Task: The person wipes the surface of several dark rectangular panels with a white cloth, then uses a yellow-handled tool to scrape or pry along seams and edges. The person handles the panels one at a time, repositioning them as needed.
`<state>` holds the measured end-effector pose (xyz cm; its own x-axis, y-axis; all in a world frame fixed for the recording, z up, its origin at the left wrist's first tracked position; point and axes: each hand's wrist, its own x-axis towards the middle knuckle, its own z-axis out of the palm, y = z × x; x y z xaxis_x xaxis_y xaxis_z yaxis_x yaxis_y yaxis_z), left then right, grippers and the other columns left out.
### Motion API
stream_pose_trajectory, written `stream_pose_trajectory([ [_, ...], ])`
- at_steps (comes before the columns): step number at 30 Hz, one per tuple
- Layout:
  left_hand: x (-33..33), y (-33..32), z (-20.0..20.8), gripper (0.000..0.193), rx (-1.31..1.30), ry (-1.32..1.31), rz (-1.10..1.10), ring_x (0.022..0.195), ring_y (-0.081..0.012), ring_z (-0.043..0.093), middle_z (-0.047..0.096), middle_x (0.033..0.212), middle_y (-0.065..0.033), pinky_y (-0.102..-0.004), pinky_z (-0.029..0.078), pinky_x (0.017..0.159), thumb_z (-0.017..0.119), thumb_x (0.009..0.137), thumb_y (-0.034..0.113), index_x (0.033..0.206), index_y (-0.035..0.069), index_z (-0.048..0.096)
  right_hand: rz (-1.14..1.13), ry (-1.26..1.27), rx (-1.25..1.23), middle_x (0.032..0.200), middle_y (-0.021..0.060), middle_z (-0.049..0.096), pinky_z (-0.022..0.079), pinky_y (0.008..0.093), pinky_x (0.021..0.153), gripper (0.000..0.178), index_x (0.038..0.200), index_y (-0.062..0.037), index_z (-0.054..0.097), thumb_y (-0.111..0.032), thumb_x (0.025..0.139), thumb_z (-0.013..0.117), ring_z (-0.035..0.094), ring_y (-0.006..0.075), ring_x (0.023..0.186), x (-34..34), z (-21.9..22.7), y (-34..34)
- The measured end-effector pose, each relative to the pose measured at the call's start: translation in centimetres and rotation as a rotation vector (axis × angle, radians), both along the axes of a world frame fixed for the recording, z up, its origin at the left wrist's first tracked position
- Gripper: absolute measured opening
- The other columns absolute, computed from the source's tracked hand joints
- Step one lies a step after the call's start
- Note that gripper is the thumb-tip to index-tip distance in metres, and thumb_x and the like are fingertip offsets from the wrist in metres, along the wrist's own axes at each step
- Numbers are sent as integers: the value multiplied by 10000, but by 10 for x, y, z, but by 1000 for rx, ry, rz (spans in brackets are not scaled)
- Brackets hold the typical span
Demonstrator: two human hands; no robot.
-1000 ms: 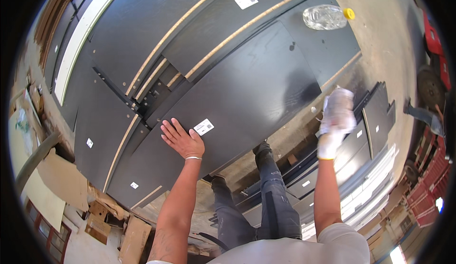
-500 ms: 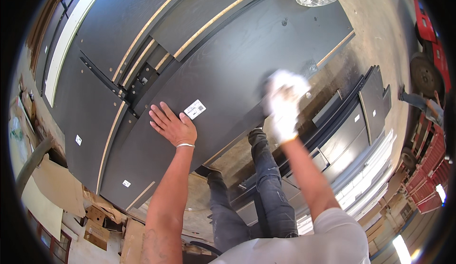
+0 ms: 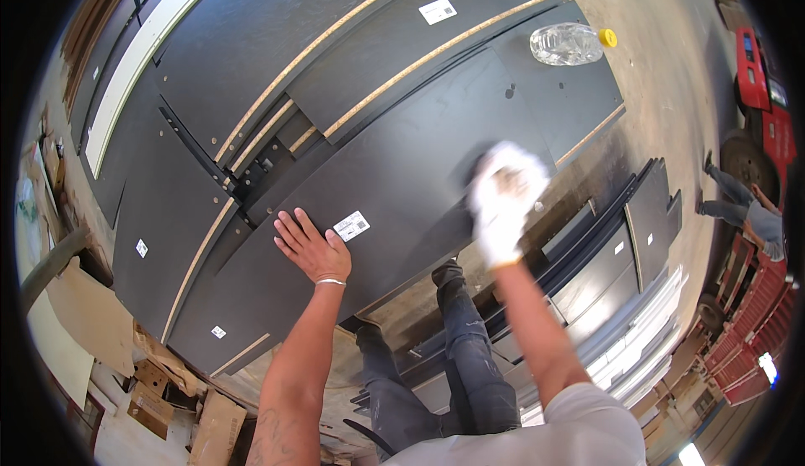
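My bare left hand (image 3: 315,246) lies flat on a long dark-grey board (image 3: 402,147), fingers stretched out, just left of a white printed label (image 3: 351,226). A pale band circles that wrist. My right hand (image 3: 506,198), in a white work glove with a brownish patch, is over the same board near its front edge. Motion smears the gloved fingers, so whether they hold anything cannot be seen. A clear plastic bottle (image 3: 566,44) with a yellow cap lies on its side at the board's far right end.
More dark boards (image 3: 352,47) with raw chipboard edges are stacked behind and left. At right, another stack of panels (image 3: 599,269) stands low, by my legs. Flattened cardboard (image 3: 88,311) leans at left. Beyond the concrete floor are a person (image 3: 755,214) and a red vehicle (image 3: 765,106).
The view has shifted, so the boards and bottle appear lower in it. My left hand keeps its place by the label. The gloved right hand is blurred in both frames, near the same spot.
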<state>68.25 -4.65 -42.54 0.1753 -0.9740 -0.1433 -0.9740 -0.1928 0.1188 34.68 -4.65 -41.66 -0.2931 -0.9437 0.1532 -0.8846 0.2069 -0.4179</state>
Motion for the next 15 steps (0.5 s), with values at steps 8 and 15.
stream_pose_trajectory([
  [8, 1, -1, 2, 853, -6, 18, -6, 1605, -458, 51, 122, 1724, -278, -606, 17, 1283, 558, 894, 287, 1625, -30, 255, 189, 435, -67, 1431, 154, 620, 268, 482, 1228, 484, 1391, -105, 622, -382, 1030, 459, 498, 327, 1405, 3, -1, -215],
  [15, 2, 1, 3, 841, -2, 38, 3, 1608, -452, 58, 140, 1723, -274, -593, 16, 1287, 564, 886, 279, 1611, -47, 287, 154, 39, -333, 1189, 121, 653, 427, 369, 1031, 315, 1277, -42, 653, -163, 1008, 540, 598, 208, 1074, -32, 22, -179],
])
